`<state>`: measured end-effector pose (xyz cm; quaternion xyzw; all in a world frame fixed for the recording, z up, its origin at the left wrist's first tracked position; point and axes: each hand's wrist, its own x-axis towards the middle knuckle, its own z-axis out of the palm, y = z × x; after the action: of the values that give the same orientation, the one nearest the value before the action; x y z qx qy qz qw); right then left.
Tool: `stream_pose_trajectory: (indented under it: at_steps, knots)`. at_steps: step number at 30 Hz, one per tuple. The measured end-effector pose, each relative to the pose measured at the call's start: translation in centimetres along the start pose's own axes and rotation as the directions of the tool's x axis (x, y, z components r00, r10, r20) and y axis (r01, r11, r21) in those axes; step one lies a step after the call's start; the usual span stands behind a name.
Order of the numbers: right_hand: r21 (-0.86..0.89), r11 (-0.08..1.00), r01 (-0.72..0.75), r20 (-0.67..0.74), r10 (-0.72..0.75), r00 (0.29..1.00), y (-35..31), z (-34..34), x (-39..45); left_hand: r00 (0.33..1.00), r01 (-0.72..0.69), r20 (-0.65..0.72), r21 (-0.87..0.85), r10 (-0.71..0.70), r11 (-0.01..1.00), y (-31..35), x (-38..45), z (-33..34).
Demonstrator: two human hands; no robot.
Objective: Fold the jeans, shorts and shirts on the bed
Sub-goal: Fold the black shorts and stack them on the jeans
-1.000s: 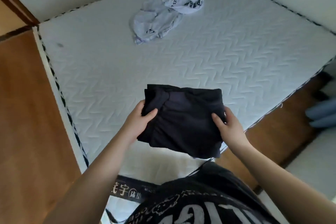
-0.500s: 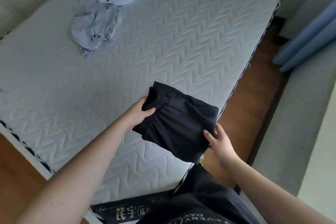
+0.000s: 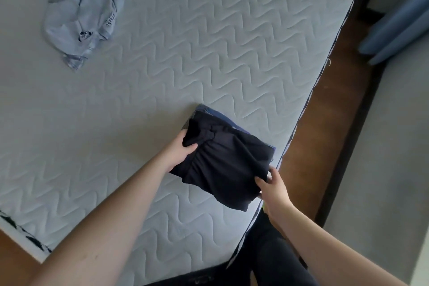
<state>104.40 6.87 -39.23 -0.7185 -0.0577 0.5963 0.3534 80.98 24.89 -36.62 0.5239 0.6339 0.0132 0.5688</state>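
Bed [image 3: 232,30] fills the frame. Crumpled pale shirt [image 3: 86,18] lies upper left, well apart from both hands. Folded black shorts [image 3: 222,160] sit lower right over folded jeans [image 3: 209,111]. Left hand [image 3: 178,153] and right hand [image 3: 274,186] grasp opposite edges; left hand is nearer the shirt.

Folded shorts [image 3: 222,165] overlap jeans [image 3: 210,111] near the bed [image 3: 209,42] edge.

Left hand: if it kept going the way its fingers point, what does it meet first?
The left hand points up-right into the folded black garment it already grips; just behind lies folded blue clothing, then bare mattress. Depth is uncertain.
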Motion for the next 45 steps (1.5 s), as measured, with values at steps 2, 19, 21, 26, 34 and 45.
stream_pose_trajectory:
  at_steps: [2, 19, 21, 26, 34, 45]
  knots:
    - [0.017, 0.999, -0.035, -0.005, 0.035, 0.999, 0.6, 0.1, 1.9, 1.000, -0.005, 0.023, 0.052, 0.004, 0.999, -0.3, 2.0, 0.2]
    - [-0.072, 0.997, -0.002, -0.107, -0.005, 0.994, 0.0, 0.6, 11.4, 0.985, 0.016, -0.170, 0.192, 0.017, 0.981, -2.7, 12.7, 2.6]
    - [-0.098, 0.994, 0.046, -0.157, -0.061, 0.986, 0.3, 0.3, 12.0, 0.986, -0.022, -0.158, 0.175, 0.050, 0.984, -2.9, 13.1, 2.1]
    - [-0.334, 0.933, 0.135, -0.217, -0.216, 0.952, -0.3, 0.0, 12.6, 0.971, -0.089, -0.194, 0.250, 0.140, 0.964, -3.6, 13.3, 2.4]
    - [-0.455, 0.890, -0.016, -0.070, -0.018, 0.997, 3.9, 1.2, 7.6, 0.982, 0.138, -0.178, 0.478, -0.058, 0.867, -7.7, 9.6, 0.6]
    - [-0.602, 0.798, 0.000, -0.010, -0.007, 1.000, 5.8, 1.5, 8.2, 0.950, 0.049, -0.288, 0.513, 0.118, 0.857, -9.1, 8.5, 2.6]
